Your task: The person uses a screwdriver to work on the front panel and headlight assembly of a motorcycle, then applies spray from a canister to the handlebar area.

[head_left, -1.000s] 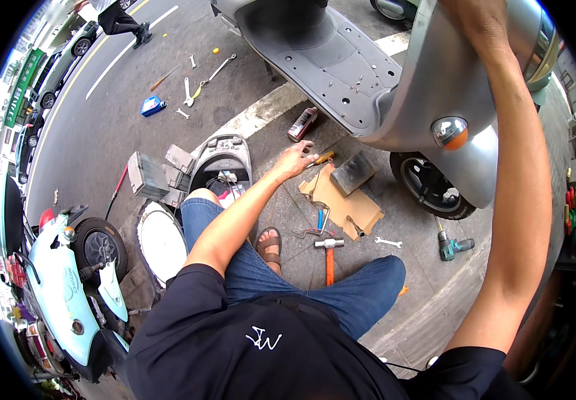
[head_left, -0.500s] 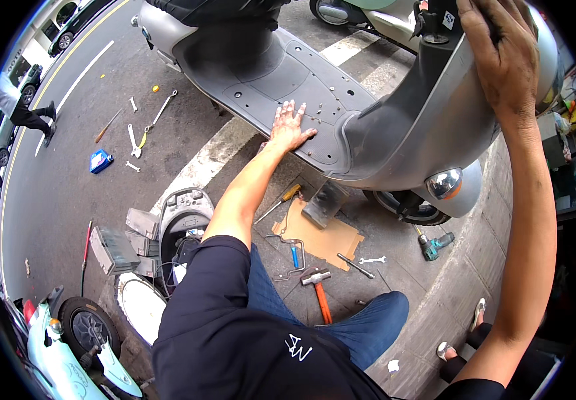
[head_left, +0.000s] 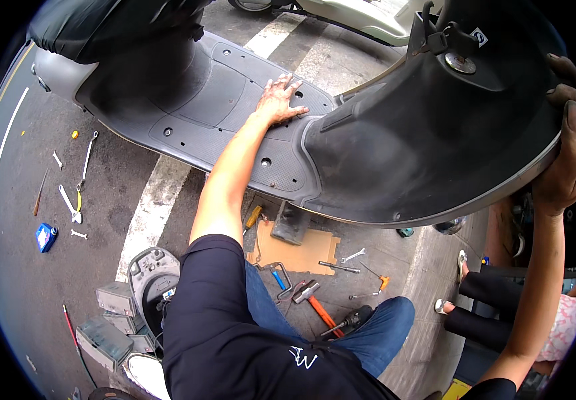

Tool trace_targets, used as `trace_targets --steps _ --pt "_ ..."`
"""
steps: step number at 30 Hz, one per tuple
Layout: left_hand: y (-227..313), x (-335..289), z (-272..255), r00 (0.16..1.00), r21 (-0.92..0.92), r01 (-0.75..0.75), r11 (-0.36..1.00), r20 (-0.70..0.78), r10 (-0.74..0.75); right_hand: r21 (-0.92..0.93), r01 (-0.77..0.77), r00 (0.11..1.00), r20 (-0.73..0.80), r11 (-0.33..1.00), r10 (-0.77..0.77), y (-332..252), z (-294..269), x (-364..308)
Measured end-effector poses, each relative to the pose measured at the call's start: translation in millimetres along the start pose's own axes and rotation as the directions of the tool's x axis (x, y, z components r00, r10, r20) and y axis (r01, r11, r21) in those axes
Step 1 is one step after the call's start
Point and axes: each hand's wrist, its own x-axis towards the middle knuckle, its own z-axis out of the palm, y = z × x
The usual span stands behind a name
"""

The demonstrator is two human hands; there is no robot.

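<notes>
A grey scooter with a black footboard [head_left: 198, 93] stands across the upper view. My left hand [head_left: 279, 101] lies on the footboard's far side near the front shield, fingers spread and palm down; what is under the palm is hidden. A small screw [head_left: 272, 185] rests near the footboard's close edge. At the right, my right hand [head_left: 563, 150] is wrapped around the outer edge of the scooter's front shield [head_left: 428, 147], its fingers darkened with grime. The key area [head_left: 460, 62] shows at the shield's top.
Below the scooter lie a cardboard sheet [head_left: 314, 252], a dark block [head_left: 291, 223], a hammer [head_left: 318, 307] and a wrench [head_left: 353, 255]. More wrenches [head_left: 70, 203] and a blue bottle [head_left: 46, 237] lie at left, above grey boxy parts [head_left: 104, 337]. A person's legs [head_left: 481, 293] are at right.
The view has shifted, bringing the front shield closer. My left hand has slid across the footboard to its far side, where loose screws showed before. My right hand stays on the front shield.
</notes>
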Motion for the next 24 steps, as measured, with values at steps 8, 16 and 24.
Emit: trace_targets --steps 8,16,24 --pt "-25 39 12 0.989 -0.123 -0.061 0.991 0.128 0.076 -0.011 0.075 0.995 0.061 0.997 -0.074 16 -6 2" --pt "-2 -36 -8 0.957 -0.240 -0.281 0.929 0.009 0.291 0.044 0.132 0.989 -0.070 0.990 -0.129 3 1 7" --pt "-5 -44 -13 0.968 -0.162 -0.193 0.968 -0.191 0.161 0.106 0.070 0.994 -0.089 0.992 -0.061 4 6 7"
